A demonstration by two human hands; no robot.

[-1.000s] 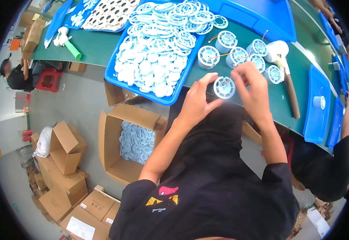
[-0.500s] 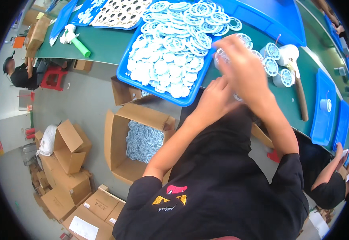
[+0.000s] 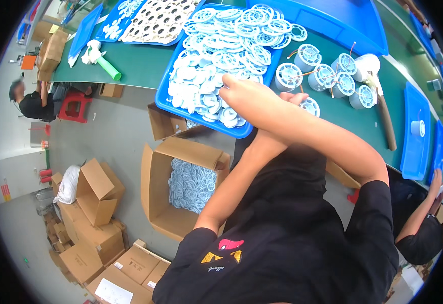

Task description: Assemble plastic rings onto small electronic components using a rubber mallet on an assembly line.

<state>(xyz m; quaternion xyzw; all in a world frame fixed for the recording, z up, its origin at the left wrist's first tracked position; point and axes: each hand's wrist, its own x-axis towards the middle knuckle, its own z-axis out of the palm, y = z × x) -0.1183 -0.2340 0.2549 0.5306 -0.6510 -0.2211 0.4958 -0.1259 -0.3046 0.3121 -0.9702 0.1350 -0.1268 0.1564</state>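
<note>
My right arm crosses over my left, and my right hand (image 3: 246, 99) is down at the white round caps (image 3: 201, 83) in a blue tray (image 3: 168, 101). Its fingers curl inward; whatever they pinch is hidden. Beneath the right forearm, my left hand (image 3: 295, 97) is closed around a white cylinder with a slotted round top (image 3: 310, 106), mostly covered by the arm. Pale blue spoked rings (image 3: 246, 33) are heaped in the tray's far half. Several similar white cylinders (image 3: 289, 76) with thin reddish wires stand on the green table just beyond my left hand.
A wooden-handled tool (image 3: 385, 124) lies on the table (image 3: 140, 68) at right. A green tube (image 3: 109, 68) lies at left. Below the tray is a carton (image 3: 153, 192) of blue rings. Co-workers sit at far left (image 3: 36, 104) and right (image 3: 421, 238).
My right hand has moved left and down, from above the left hand to the caps in the tray. The cylinders behind it now show. The whole view has shifted slightly.
</note>
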